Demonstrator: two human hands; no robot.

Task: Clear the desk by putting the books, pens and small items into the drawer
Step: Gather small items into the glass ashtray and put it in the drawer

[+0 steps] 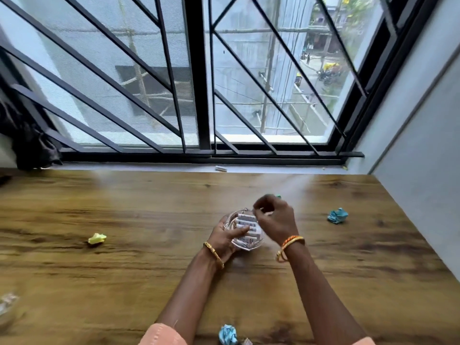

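- Centrally, a small clear glass dish (245,231) is seen on the wooden desk (124,270), filled with several white cylindrical items (246,217) laid side by side; their long axes run roughly left to right across the dish.
- The dish is gripped from its left side by the left hand (224,239), whose fingers are curled round the rim with the thumb laid over the white items.
- The right hand (273,220) is held just above the dish's right far edge, fingers bent in toward the thumb; whether something small is pinched there cannot be told, since the fingertips are blurred.
- Both hands are thus directly at the dish, the left below and beside it, the right over it; the left is judged the hand carrying it.
- Farther out, crumpled paper balls lie well apart: a yellow one (97,238) to the left, a blue one (337,215) to the right, another blue one (227,334) at the near edge between the forearms.
- A single white cylinder (221,168) lies on the window sill (149,167) beyond the desk.
- No drawer is in view, so the dish would have to be carried out of frame.
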